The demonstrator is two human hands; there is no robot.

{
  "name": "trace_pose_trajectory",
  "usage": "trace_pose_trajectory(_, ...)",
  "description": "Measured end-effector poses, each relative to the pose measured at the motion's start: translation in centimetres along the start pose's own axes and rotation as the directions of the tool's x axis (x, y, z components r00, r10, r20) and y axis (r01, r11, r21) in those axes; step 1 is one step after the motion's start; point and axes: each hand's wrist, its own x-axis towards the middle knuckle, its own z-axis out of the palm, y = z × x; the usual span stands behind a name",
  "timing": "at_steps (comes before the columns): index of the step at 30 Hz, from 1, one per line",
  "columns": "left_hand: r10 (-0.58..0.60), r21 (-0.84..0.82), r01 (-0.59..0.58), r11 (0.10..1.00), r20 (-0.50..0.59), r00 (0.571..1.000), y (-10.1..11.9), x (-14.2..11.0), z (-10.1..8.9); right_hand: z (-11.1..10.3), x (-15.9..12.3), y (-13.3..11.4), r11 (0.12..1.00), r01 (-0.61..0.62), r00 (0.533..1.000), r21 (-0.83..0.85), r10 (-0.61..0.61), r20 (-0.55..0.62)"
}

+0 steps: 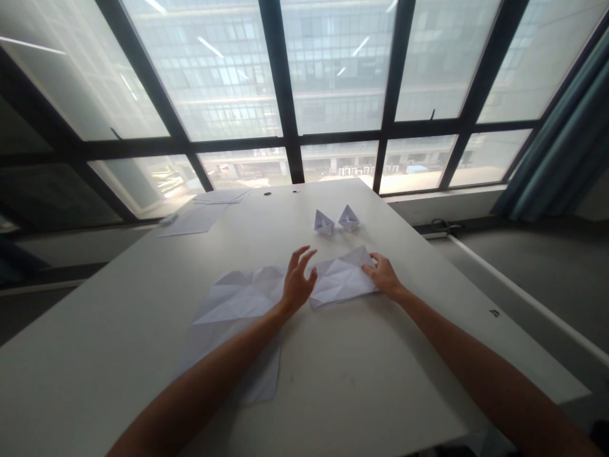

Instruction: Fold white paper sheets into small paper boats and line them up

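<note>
A creased, folded sheet of white paper (340, 279) lies in front of me on the table. My right hand (383, 274) pinches its right edge between thumb and fingers. Just off the paper's left end is my left hand (299, 279), its fingers curved and apart with nothing in them. Beneath my left forearm a larger unfolded sheet (238, 298) with many crease lines is spread out, partly hidden by the arm. Two small folded paper boats, a left one (324, 223) and a right one (349, 219), stand beyond the folded sheet.
The white table (409, 393) reaches toward tall windows (333, 70). Several flat paper sheets (195, 219) lie at its far left. A blue curtain (556, 127) hangs at the right, and a white rail (514, 289) runs beside the table's right edge.
</note>
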Motion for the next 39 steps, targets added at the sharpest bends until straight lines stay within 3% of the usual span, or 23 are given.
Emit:
trace_pose_trajectory(2,0.093,0.095,-0.118,0.988,0.233,0.968,0.5,-0.4,-0.1,0.2,0.0,0.3,0.996,0.041,0.998,-0.073,-0.038,0.042)
trace_pose_trajectory(5,0.119,0.16,-0.238,0.958,0.533,0.838,0.9,-1.0,0.1,0.6,-0.5,0.1,0.97,0.098,0.993,-0.221,-0.083,0.079)
trace_pose_trajectory(8,0.1,0.182,-0.297,0.938,0.676,0.73,0.9,-1.3,0.2,0.9,-1.5,-0.9,0.868,0.128,0.992,-0.479,-0.122,0.045)
trace_pose_trajectory(10,0.091,0.196,-0.314,0.929,0.702,0.706,0.8,-1.3,0.3,1.0,-2.4,-1.9,0.753,0.18,0.98,-0.633,-0.195,0.047)
trace_pose_trajectory(13,0.082,0.214,-0.325,0.921,0.71,0.699,0.9,-1.3,0.2,1.7,-3.8,-3.4,0.623,0.296,0.939,-0.724,-0.329,0.101)
trace_pose_trajectory(16,0.071,0.225,-0.324,0.919,0.714,0.696,1.1,-1.2,0.2,3.3,-4.7,-4.0,0.601,0.444,0.885,-0.665,-0.41,0.221)
trace_pose_trajectory(20,0.07,0.233,-0.318,0.919,0.696,0.714,1.4,-1.3,0.3,5.4,-5.0,-3.1,0.65,0.468,0.879,-0.598,-0.272,0.392)
trace_pose_trajectory(23,0.069,0.238,-0.322,0.916,0.699,0.712,1.4,-1.4,0.4,5.7,-4.8,-2.5,0.653,0.446,0.876,-0.612,-0.178,0.448)
trace_pose_trajectory(28,0.065,0.251,-0.33,0.91,0.699,0.713,1.1,-1.5,0.5,5.1,-4.6,-2.5,0.642,0.395,0.9,-0.657,-0.128,0.416)
trace_pose_trajectory(34,-0.06,0.364,-0.216,0.906,0.616,0.785,0.9,-2.0,0.9,4.9,-4.1,-2.0,0.632,0.329,0.932,-0.702,-0.1,0.347)
trace_pose_trajectory(39,-0.128,0.414,-0.157,0.897,0.583,0.802,0.7,-2.1,0.9,4.8,-3.8,-1.5,0.635,0.246,0.96,-0.732,-0.053,0.277)
